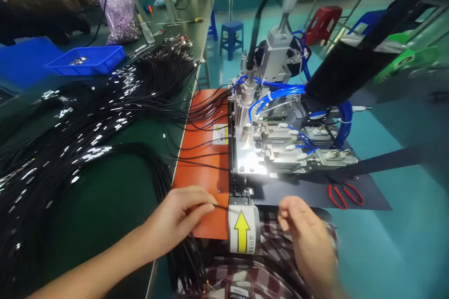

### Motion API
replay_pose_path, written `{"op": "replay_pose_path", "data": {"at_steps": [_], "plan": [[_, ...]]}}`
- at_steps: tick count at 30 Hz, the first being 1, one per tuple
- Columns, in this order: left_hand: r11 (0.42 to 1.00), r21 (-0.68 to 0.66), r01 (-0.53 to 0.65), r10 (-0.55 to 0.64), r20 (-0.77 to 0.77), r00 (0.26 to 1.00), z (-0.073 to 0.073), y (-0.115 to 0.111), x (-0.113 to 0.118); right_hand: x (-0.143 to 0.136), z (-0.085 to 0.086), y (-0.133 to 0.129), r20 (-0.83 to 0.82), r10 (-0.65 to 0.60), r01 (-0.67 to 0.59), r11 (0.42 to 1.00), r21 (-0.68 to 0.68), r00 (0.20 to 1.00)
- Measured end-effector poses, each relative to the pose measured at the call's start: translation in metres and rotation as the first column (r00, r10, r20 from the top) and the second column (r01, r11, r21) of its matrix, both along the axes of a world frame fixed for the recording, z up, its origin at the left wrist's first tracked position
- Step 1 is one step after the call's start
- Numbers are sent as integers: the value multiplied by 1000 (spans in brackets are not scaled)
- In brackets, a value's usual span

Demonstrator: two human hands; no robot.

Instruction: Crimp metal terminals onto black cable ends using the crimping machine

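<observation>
My left hand (pixel 185 210) pinches a thin black cable (pixel 221 207) between thumb and forefinger. The cable's free end reaches over a white plate with a yellow arrow (pixel 242 231) at the front of a machine (pixel 259 135). To the right of that plate is my right hand (pixel 303 236), its fingers curled together; whether anything lies within them is hidden. Several black cables (pixel 206 154) cross an orange board (pixel 201 182) and run into the left side of the machine. Under my left wrist hangs a bundle of black cables (pixel 159 177) over the table edge.
A large heap of black cables (pixel 105 98) covers the dark green table (pixel 108 196). Behind it stand a blue tray (pixel 86 60) and a clear bag of small parts (pixel 117 9). Red-handled scissors (pixel 345 195) rest on a grey sheet (pixel 294 192). Blue air hoses (pixel 286 89) loop above the machine.
</observation>
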State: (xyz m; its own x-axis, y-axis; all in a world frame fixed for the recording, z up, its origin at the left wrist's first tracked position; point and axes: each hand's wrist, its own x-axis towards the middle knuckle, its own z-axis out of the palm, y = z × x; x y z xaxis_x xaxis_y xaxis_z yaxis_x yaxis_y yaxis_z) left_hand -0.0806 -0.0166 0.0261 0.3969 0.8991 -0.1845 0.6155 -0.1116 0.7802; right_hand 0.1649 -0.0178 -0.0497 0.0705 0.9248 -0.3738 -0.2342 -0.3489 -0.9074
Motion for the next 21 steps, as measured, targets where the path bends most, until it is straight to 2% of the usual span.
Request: {"op": "replay_pose_path", "data": {"at_steps": [2,4,6,10,13,15,18,21], "plan": [[986,63,-152,150,28,988,-9,8,4,-7,8,-1,77,152,-155,987,39,985],[979,90,-184,182,22,983,-18,11,9,-14,13,-1,134,252,-264,961,84,958],[979,106,-173,173,5,985,-24,11,12,-20,16,1,187,276,-301,945,126,943],[984,135,-115,125,-74,989,-26,7,17,-29,19,6,286,212,-273,943,193,935],[993,109,-50,61,-101,993,-18,8,27,-33,23,7,328,170,-262,929,260,929],[999,54,-5,8,-65,998,-11,11,37,-33,24,6,337,169,-273,916,293,926],[998,-37,59,-58,41,997,-6,19,49,-29,24,6,270,186,-257,932,256,945],[993,-114,-23,38,129,991,-8,25,55,-24,22,7,97,177,-189,973,131,979]]}}
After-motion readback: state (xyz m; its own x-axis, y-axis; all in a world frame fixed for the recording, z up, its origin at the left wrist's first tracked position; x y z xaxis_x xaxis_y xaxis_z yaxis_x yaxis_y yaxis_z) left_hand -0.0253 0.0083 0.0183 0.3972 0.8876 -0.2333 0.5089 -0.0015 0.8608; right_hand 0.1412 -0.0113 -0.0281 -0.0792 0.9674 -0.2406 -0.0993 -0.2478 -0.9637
